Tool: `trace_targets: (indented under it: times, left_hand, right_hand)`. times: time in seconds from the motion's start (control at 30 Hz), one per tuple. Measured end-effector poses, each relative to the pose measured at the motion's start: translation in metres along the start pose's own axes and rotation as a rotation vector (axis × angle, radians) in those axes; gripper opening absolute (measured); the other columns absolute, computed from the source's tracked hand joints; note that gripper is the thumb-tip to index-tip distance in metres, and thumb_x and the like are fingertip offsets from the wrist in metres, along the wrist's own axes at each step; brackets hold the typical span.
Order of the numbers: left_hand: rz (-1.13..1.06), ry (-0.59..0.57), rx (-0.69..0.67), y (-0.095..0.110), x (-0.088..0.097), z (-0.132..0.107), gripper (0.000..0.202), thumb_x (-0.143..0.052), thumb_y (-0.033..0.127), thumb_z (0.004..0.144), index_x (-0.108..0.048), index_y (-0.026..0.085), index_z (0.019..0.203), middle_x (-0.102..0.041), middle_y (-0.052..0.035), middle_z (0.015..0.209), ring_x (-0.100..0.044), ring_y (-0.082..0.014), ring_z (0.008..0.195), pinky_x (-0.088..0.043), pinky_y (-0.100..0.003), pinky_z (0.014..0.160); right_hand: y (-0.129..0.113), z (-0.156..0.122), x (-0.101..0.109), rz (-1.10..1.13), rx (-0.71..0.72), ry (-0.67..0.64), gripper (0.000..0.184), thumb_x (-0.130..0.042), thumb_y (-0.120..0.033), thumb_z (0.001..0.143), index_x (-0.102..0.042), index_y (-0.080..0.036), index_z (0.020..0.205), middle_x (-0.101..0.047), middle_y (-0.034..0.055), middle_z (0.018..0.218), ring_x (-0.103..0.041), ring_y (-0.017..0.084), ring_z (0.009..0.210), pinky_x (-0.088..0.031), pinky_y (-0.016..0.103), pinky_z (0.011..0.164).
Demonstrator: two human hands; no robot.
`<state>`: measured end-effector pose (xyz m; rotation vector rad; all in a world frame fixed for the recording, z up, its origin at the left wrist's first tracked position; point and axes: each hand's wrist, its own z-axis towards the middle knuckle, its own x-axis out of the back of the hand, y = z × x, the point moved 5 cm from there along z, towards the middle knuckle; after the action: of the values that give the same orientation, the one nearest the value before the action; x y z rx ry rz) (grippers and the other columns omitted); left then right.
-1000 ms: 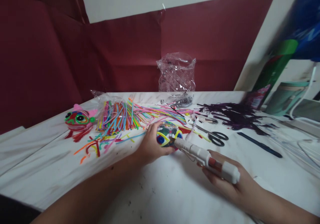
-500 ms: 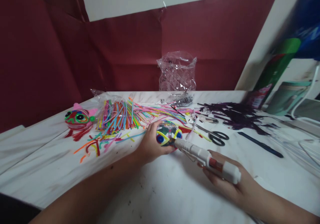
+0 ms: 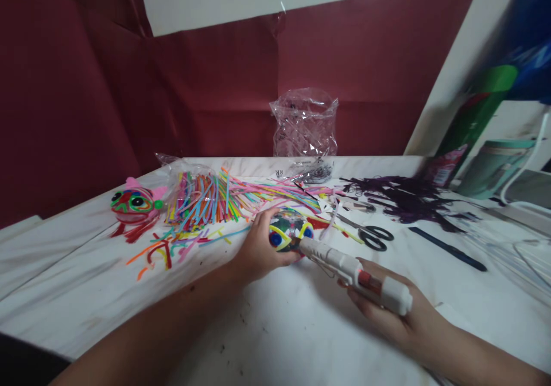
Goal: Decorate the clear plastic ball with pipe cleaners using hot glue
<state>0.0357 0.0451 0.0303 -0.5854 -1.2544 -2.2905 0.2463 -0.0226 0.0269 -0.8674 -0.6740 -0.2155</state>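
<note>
My left hand (image 3: pixel 260 247) is closed around a rounded craft figure (image 3: pixel 290 224), dark and shiny, with blue eyes edged in yellow. In my right hand (image 3: pixel 394 311) is a white hot glue gun (image 3: pixel 340 262), its tip against or very near the front of the figure, between and just below the eyes. The gun hides part of the figure's right side. Just beyond the gun lie black-handled scissors (image 3: pixel 375 238). Behind the figure spreads a heap of coloured pipe cleaners (image 3: pixel 206 199), some inside a clear plastic bag.
A finished-looking red and green craft figure (image 3: pixel 135 207) with pink ears stands at left, near cut pipe cleaner pieces (image 3: pixel 161 254). Purple strands (image 3: pixel 404 199), a dark flat stick (image 3: pixel 450 249) and clear sticks (image 3: pixel 508 259) lie right. A crumpled clear bag (image 3: pixel 305 124) stands at the back.
Almost nothing differs. The rear of the glue gun and my right hand have shifted very slightly left; my left hand keeps the figure in place.
</note>
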Motion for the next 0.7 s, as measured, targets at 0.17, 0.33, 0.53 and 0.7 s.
trace_targets:
  times: [0.17, 0.33, 0.53, 0.7]
  left_hand:
    - [0.013, 0.002, -0.018, -0.0011, -0.0006, 0.0002, 0.086, -0.082, 0.035, 0.052, -0.04, 0.02, 0.126, -0.049, -0.0121, 0.127, -0.047, -0.03, 0.121, -0.039, -0.044, 0.102]
    - [0.011, -0.004, -0.015, 0.0003, -0.0006, 0.0007, 0.086, -0.083, 0.036, 0.052, -0.04, 0.019, 0.125, -0.049, -0.0127, 0.126, -0.048, -0.0305, 0.12, -0.04, -0.045, 0.101]
    - [0.012, 0.003, -0.018, 0.0023, 0.0002, 0.0011, 0.085, -0.083, 0.034, 0.052, -0.042, 0.02, 0.124, -0.05, -0.0117, 0.125, -0.049, -0.0304, 0.119, -0.04, -0.045, 0.101]
    - [0.007, -0.003, -0.003, 0.003, 0.0008, 0.0014, 0.085, -0.083, 0.034, 0.051, -0.042, 0.02, 0.124, -0.051, -0.0119, 0.125, -0.048, -0.031, 0.119, -0.039, -0.045, 0.101]
  right_hand:
    - [-0.0015, -0.0002, -0.0007, -0.012, 0.001, -0.002, 0.006, -0.049, -0.021, 0.087, -0.053, -0.02, 0.083, -0.057, 0.0007, 0.071, -0.055, 0.015, 0.061, -0.047, 0.024, 0.055]
    - [-0.005, -0.0006, 0.0003, -0.058, 0.084, 0.04, 0.009, -0.049, -0.018, 0.085, -0.049, -0.022, 0.077, -0.054, -0.0011, 0.069, -0.052, 0.013, 0.059, -0.044, 0.022, 0.053]
    - [-0.0049, 0.0007, 0.001, -0.057, 0.055, 0.071, 0.008, -0.048, -0.021, 0.087, -0.049, -0.022, 0.079, -0.054, -0.0012, 0.069, -0.053, 0.013, 0.058, -0.045, 0.022, 0.053]
    - [-0.0053, 0.0006, 0.0002, -0.061, 0.027, 0.054, 0.007, -0.048, -0.022, 0.087, -0.05, -0.022, 0.08, -0.055, -0.0005, 0.07, -0.055, 0.014, 0.061, -0.045, 0.023, 0.054]
